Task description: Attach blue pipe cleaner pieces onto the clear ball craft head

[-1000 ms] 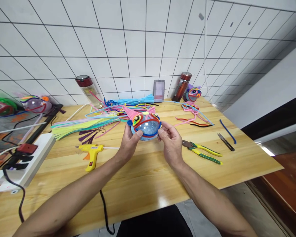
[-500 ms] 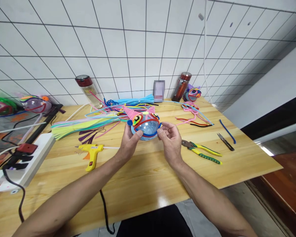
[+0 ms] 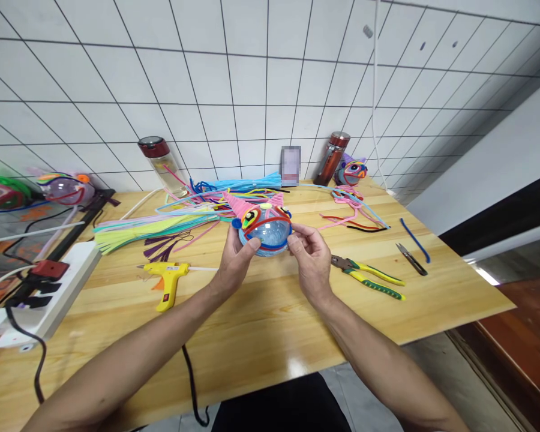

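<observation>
Over our wooden table (image 3: 261, 336), our left hand (image 3: 234, 258) and right hand (image 3: 312, 258) grip the pipe-cleaner ball figure (image 3: 264, 228) between curled fingers.

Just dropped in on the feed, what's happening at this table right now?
A person holds a clear ball decorated with pipe cleaners above a wooden table. The left hand cups its left side and the right hand pinches its right edge. A yellow glue gun lies left of the hands, pliers and small snips to the right. Loose pipe cleaners are heaped behind, with two bottles and another finished figure by the tiled wall.
</observation>
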A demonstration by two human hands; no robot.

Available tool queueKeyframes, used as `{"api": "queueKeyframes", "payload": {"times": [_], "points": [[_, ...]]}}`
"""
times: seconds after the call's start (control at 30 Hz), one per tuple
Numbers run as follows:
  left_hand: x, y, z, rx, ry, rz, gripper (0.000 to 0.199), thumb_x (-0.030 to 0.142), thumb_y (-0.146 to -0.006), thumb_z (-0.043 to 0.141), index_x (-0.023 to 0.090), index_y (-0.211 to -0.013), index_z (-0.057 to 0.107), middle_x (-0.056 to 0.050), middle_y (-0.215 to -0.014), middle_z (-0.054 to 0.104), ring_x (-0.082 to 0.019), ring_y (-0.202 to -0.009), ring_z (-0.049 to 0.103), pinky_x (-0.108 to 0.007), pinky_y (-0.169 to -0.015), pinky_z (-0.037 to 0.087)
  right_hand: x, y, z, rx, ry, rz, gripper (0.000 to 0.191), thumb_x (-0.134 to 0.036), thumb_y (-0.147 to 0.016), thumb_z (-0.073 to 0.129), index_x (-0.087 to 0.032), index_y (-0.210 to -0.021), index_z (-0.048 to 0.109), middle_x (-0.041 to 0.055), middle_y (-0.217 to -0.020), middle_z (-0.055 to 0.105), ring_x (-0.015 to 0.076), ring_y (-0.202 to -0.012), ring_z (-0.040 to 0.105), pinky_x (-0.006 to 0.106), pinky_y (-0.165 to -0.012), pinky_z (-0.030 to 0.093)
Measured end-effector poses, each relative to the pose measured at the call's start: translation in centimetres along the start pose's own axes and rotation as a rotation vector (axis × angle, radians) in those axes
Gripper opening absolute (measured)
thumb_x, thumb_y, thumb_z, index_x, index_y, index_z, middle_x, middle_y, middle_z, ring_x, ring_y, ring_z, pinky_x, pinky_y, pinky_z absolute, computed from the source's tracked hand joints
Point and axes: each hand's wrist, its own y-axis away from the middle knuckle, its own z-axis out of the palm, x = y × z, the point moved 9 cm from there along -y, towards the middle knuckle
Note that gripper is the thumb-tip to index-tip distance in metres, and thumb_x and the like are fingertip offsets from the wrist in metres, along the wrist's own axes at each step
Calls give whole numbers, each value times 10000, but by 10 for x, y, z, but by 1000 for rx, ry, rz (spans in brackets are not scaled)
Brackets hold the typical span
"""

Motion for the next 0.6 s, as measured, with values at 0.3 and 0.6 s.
{"api": "queueKeyframes", "payload": {"times": [0.3, 0.6], "points": [[1, -1, 3, 19, 38, -38, 670, 532, -873, 844, 261, -1413, 554, -115, -1460, 686, -309, -1370, 664, -451, -1154, 560, 1, -3, 0, -8, 43, -12, 367, -488, -826, 857, -235, -1075, 764, -18, -784, 661, 158, -730, 595, 326, -732, 546], [-8, -4, -1, 63, 30, -102, 623, 510, -880, 844, 270, -1378, 557, -93, -1481, 683, -266, -1331, 684, -393, -1118, 575, 13, -5, 0, -20, 35, 68, 473, -525, -768, 899, -224, -1098, 743, -10, -839, 685, 164, -762, 620, 329, -755, 562]]}}
